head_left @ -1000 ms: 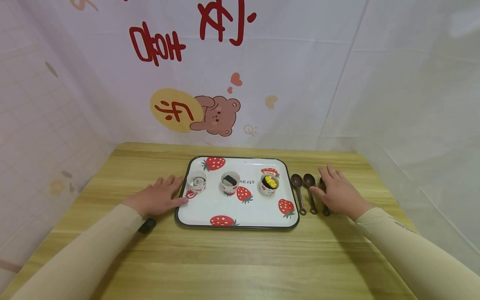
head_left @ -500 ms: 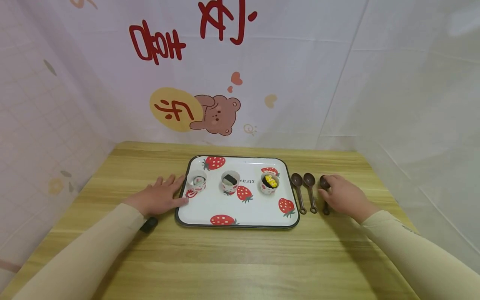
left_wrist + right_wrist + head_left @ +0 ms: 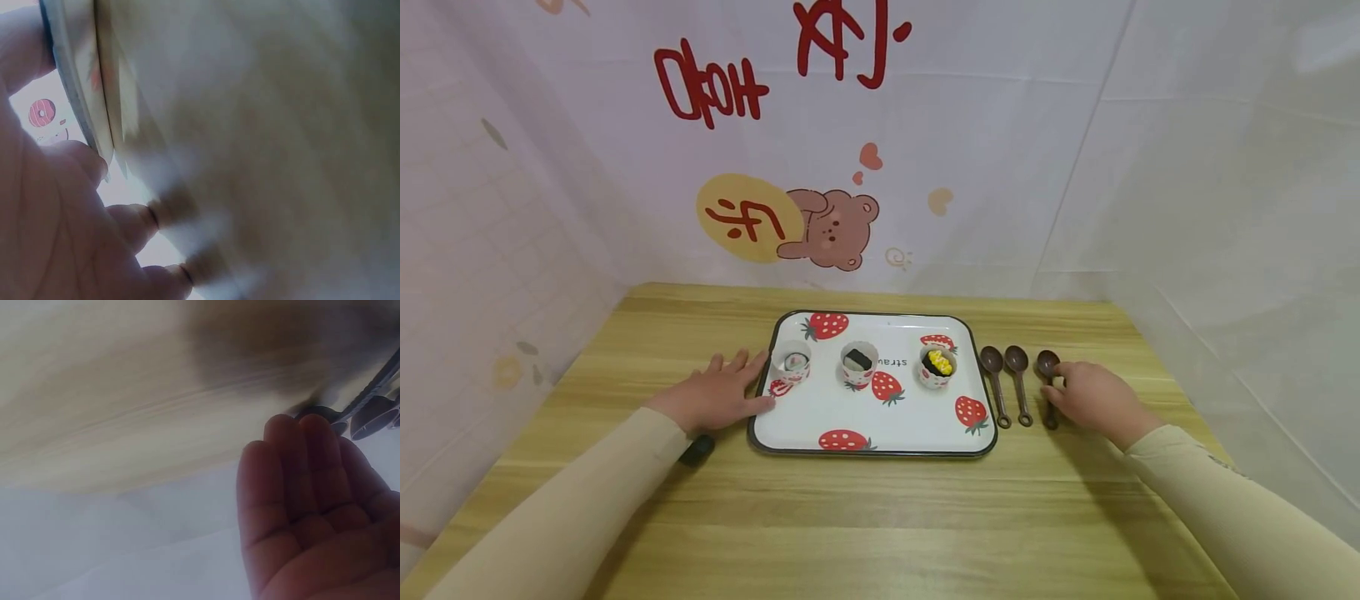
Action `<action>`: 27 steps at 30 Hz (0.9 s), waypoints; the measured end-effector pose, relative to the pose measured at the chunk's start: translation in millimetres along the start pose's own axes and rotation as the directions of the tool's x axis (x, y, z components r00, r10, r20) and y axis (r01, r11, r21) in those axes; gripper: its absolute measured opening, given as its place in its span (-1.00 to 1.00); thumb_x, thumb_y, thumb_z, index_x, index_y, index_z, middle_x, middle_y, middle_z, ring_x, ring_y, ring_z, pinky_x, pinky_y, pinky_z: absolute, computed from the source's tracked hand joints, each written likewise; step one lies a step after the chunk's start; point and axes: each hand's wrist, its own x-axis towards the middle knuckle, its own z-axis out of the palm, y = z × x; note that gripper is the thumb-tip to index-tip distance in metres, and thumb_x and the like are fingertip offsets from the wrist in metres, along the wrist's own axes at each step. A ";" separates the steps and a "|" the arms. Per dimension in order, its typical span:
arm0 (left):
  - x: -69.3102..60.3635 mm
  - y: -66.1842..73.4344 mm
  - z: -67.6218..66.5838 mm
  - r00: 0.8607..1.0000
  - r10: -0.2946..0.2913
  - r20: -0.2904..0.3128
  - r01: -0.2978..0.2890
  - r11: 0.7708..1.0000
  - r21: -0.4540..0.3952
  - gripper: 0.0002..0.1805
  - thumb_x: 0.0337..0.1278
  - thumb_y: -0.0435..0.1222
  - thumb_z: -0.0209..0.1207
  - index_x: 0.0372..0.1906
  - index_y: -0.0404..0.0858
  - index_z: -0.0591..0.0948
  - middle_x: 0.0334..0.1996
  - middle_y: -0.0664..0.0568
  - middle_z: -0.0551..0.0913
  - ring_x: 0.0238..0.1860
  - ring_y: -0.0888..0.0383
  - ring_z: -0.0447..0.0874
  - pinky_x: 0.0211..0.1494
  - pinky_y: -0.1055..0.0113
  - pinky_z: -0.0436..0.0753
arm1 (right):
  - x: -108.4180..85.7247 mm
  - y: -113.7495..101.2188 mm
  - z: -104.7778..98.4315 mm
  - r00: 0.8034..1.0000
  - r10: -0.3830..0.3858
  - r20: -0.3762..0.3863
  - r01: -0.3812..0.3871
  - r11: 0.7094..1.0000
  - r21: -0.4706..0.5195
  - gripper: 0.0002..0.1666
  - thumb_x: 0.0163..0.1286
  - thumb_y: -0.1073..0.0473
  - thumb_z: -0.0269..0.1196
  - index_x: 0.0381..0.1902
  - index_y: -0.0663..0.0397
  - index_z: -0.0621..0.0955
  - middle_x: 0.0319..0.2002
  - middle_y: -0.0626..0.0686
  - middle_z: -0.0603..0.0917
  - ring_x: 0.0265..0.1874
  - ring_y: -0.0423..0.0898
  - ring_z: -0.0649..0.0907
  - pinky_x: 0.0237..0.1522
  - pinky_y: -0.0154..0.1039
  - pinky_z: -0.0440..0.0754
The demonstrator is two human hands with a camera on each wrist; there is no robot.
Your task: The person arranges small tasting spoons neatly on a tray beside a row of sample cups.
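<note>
In the head view, the left hand (image 3: 711, 396) rests with spread fingers at the left edge of a white strawberry-print tray (image 3: 887, 425), its thumb over the rim. The left wrist view shows that hand's palm and fingers (image 3: 62, 206) beside the tray's edge. At the rightmost of three brown spoons (image 3: 1049, 363), the right hand (image 3: 1097, 402) has its thumb and fingertips touching near the bowl and handle. In the right wrist view its fingers (image 3: 306, 481) are nearly straight and close together, against a dark spoon bowl (image 3: 319, 412); the thumb is hidden there.
On the tray stand three paper cups: one with a white roll (image 3: 793, 363), one with a black-banded piece (image 3: 859, 365), one with a yellow-topped piece (image 3: 936, 368). Two more spoons (image 3: 992, 360) (image 3: 1017, 360) lie right of the tray. A black object (image 3: 697, 450) is by the left wrist.
The right hand has gone from spread fingers over the rightmost spoon to fingers drawn together, then slightly down and right, uncovering its bowl. The left hand has stayed in place.
</note>
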 end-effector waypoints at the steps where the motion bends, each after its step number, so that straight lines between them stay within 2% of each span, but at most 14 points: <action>1: -0.1 0.2 -0.2 1.000 -0.006 0.002 0.006 1.000 -0.003 0.13 0.33 0.46 -0.02 0.73 -0.14 -0.01 0.68 -0.41 -0.04 0.58 -0.68 -0.19 0.49 -0.60 0.08 | -0.3 0.2 0.2 1.000 -0.001 -0.003 0.001 1.000 0.000 -0.59 0.46 0.03 0.32 -0.08 0.34 0.69 -0.56 0.00 0.64 -0.46 0.02 0.68 -0.17 0.22 0.69; 6: 0.2 0.4 -0.4 1.000 -0.007 0.005 0.007 1.000 0.005 0.13 0.34 0.46 -0.02 0.73 -0.15 -0.02 0.68 -0.42 -0.05 0.59 -0.67 -0.19 0.49 -0.59 0.09 | -2.4 1.9 2.4 1.000 0.002 -0.004 -0.002 1.000 -0.010 -0.65 0.45 0.01 0.33 -0.22 0.24 0.68 -0.65 -0.07 0.52 -0.55 -0.05 0.56 -0.25 0.16 0.67; 12: -0.7 0.8 -0.7 1.000 -0.003 0.007 0.003 1.000 0.011 0.14 0.33 0.47 -0.03 0.73 -0.15 -0.01 0.67 -0.43 -0.04 0.58 -0.69 -0.17 0.48 -0.59 0.12 | -5.5 2.6 4.1 1.000 -0.002 -0.005 0.002 1.000 -0.011 -0.68 0.45 -0.01 0.34 -0.38 0.11 0.63 -0.66 -0.08 0.47 -0.58 -0.08 0.49 -0.38 0.04 0.60; 20: 1.3 0.4 0.9 1.000 0.002 0.002 -0.002 1.000 0.018 0.14 0.34 0.46 -0.03 0.73 -0.16 -0.01 0.67 -0.44 -0.04 0.57 -0.70 -0.17 0.46 -0.63 0.09 | -5.8 4.7 5.7 1.000 -0.026 -0.004 0.026 1.000 -0.015 -0.68 0.42 0.00 0.36 -0.43 0.07 0.59 -0.62 -0.08 0.52 -0.57 -0.08 0.49 -0.40 0.00 0.58; 27: 1.9 -0.1 1.3 1.000 0.005 -0.001 -0.005 1.000 0.024 0.13 0.35 0.45 -0.03 0.73 -0.17 -0.01 0.67 -0.45 -0.04 0.56 -0.71 -0.16 0.44 -0.65 0.09 | -4.5 5.8 8.0 1.000 -0.027 0.000 0.027 1.000 -0.012 -0.68 0.40 -0.02 0.36 -0.40 0.10 0.64 -0.54 -0.05 0.66 -0.54 -0.06 0.61 -0.31 0.08 0.67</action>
